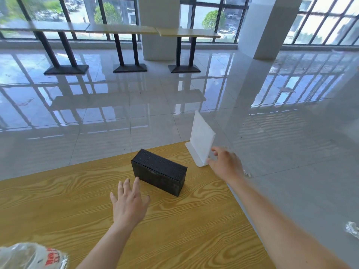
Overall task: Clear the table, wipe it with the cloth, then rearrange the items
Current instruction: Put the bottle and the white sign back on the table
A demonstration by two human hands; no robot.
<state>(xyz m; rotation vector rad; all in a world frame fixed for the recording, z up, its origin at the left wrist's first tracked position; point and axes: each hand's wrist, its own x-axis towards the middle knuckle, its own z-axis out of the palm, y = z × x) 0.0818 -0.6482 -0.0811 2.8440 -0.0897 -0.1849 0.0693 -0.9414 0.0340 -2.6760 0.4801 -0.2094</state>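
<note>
Plastic bag (pixel 29 255): a crumpled clear bag is seen at the near left corner of the table (pixel 58 210); red lettering is printed on it, but it is too blurred and cut off to be read.
Table: a yellow wood-grain top is shown, with its right edge running diagonally toward the far corner.
Left hand (pixel 129 204): it is held palm down over the middle of the table; the fingers (pixel 126 186) are kept straight and spread, grasping nothing, and the longest fingertip is placed just beside the near left corner of the black box.
Black box (pixel 159 171): a long, textured black box is set on the table, turned at an angle, between the two hands; faint embossed marks are seen on its top, too small to be read.
White stand (pixel 202 140): an upright white sign holder is placed at the far right corner of the table, just beside the box; its panel is tilted slightly back and is shown as plain white.
Right hand (pixel 225 164): it is reached to the right side of the stand; the fingers (pixel 214 150) are loosely opened and released, with the thumb tip laid against the base of the stand.
Floor (pixel 291 191): glossy pale tiles are shown, and a scrap of crumpled clear plastic (pixel 351 230) is left lying at the far right.
</note>
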